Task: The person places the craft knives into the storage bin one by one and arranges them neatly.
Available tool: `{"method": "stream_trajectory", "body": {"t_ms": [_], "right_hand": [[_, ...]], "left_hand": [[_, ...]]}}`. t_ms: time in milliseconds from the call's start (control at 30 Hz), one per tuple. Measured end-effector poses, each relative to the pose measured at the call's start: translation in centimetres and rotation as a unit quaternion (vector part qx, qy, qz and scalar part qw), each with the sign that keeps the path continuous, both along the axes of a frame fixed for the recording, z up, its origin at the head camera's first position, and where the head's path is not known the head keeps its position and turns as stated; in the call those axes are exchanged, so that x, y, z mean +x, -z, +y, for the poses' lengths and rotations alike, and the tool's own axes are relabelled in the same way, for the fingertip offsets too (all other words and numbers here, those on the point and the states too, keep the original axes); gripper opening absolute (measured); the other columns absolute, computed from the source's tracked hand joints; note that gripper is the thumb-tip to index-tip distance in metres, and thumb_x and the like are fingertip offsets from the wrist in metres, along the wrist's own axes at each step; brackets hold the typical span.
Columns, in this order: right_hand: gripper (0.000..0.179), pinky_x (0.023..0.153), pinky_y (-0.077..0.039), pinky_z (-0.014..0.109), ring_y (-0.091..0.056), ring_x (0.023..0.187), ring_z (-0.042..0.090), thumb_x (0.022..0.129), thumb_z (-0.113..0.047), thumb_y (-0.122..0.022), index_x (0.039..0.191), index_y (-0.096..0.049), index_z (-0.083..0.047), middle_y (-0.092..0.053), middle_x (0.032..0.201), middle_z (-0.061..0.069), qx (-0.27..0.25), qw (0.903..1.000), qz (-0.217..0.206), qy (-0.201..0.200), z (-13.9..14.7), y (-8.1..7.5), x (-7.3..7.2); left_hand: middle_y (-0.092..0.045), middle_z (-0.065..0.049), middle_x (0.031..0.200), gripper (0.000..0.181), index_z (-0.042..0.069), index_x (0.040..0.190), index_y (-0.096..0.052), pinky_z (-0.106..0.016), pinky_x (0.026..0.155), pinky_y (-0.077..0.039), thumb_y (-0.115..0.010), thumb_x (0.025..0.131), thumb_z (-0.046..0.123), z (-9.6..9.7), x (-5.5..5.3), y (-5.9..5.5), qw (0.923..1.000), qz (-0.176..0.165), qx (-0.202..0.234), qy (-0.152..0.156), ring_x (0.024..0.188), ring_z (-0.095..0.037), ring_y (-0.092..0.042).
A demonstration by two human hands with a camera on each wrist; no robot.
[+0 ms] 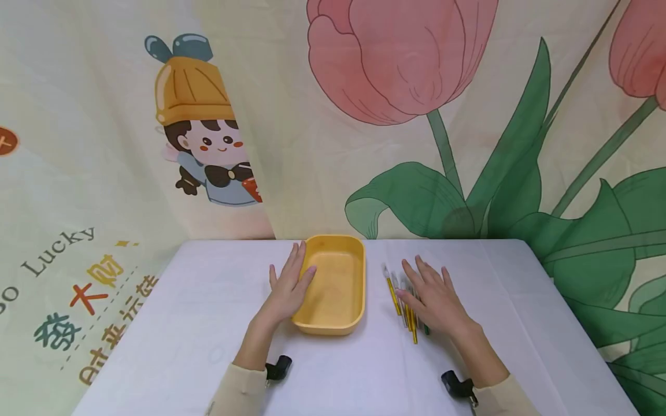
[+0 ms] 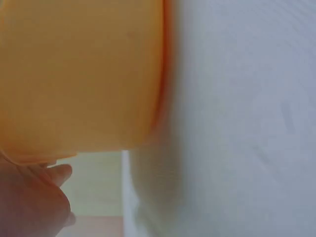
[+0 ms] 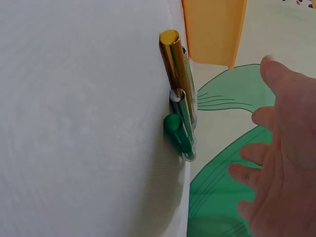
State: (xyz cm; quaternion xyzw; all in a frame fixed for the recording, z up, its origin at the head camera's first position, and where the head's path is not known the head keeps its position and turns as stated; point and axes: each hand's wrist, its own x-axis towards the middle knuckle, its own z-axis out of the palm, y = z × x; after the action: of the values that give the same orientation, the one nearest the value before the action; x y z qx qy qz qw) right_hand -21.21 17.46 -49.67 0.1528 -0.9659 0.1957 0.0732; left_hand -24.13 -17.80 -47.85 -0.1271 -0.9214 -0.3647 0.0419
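A yellow rectangular tray (image 1: 333,283) with raised sides lies on the white table, left of centre. My left hand (image 1: 289,284) is at its left rim, fingers straight and thumb spread over the rim; in the left wrist view the hand (image 2: 32,200) shows beside the tray wall (image 2: 84,79). To the right of the tray lies a loose bunch of slim pen-like sticks (image 1: 414,330) with gold, silver and green metallic barrels and pale ends. Over their right side hovers my right hand (image 1: 436,297), fingers spread, holding nothing. A green stick (image 3: 177,131) lies nearest the camera in the right wrist view.
The white table (image 1: 198,323) ends at a back edge, against a printed cloth (image 1: 291,144) with tulips and a cartoon figure. Black wrist cameras sit on both arms, near the sleeves (image 1: 241,384). Bare cloth stretches between the tray and the sticks.
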Motion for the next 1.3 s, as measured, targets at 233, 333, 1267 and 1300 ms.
{"method": "stream_trajectory", "body": {"t_ms": [233,333,1267,1300], "right_hand": [[0.074,0.125,-0.014,0.069,-0.033,0.155,0.040,0.106,-0.059,-0.048,0.164,-0.033,-0.016,-0.032,0.168,0.020,-0.023,0.9997,0.006,-0.011,0.2,-0.2,-0.4],[0.073,0.125,-0.015,0.069,-0.035,0.154,0.039,0.106,-0.057,-0.050,0.164,-0.034,-0.015,-0.036,0.166,0.020,-0.036,0.9992,0.006,-0.013,0.2,-0.4,-0.6],[0.048,0.112,-0.042,0.057,-0.059,0.122,0.031,0.101,-0.034,-0.069,0.143,-0.063,-0.011,-0.069,0.128,0.009,-0.081,0.9959,0.017,-0.036,-0.7,-0.1,-0.9],[0.045,0.111,-0.042,0.056,-0.060,0.119,0.030,0.100,-0.033,-0.070,0.140,-0.066,-0.011,-0.070,0.124,0.008,-0.082,0.9955,0.021,-0.042,-0.8,0.0,-0.9]], "left_hand": [[-0.006,-0.003,0.176,0.066,0.021,0.169,-0.010,-0.073,0.123,0.009,-0.037,0.113,0.044,-0.9,-0.8,1.3,0.9970,-0.039,0.066,0.014,0.163,-0.031,-0.006],[-0.007,0.002,0.176,0.065,0.024,0.169,-0.011,-0.061,0.129,0.004,-0.038,0.113,0.043,-1.3,-1.0,1.5,0.9875,-0.077,0.136,0.020,0.164,-0.025,-0.004],[-0.018,0.013,0.173,0.055,0.035,0.166,-0.025,-0.049,0.133,-0.003,-0.040,0.113,0.036,-2.8,-1.6,3.8,0.9509,-0.164,0.262,0.018,0.163,-0.017,-0.005],[-0.019,0.013,0.173,0.055,0.035,0.166,-0.025,-0.050,0.133,-0.003,-0.041,0.113,0.037,-2.8,-1.6,3.8,0.9509,-0.163,0.262,0.019,0.163,-0.017,-0.005]]}}
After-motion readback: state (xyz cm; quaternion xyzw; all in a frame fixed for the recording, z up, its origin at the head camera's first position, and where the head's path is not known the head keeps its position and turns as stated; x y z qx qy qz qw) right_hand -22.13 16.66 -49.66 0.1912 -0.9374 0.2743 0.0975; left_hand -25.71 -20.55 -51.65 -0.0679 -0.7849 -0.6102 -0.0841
